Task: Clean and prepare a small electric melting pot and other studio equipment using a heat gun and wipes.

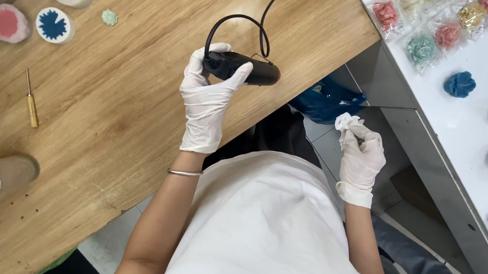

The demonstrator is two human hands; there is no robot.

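The left grip (pixel 206 94) clasps a black corded tool (pixel 243 68) over the desk (pixel 130 105); the right grip (pixel 359 156) pinches a small white piece (pixel 346 121).

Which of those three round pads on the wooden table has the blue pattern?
The round pad lying nearest the green rosette: white rim with a dark blue centre. The other two have pink centres.

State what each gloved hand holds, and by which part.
Left hand grips the black corded tool around its rear body. Right hand pinches a small white crumpled piece at its fingertips.
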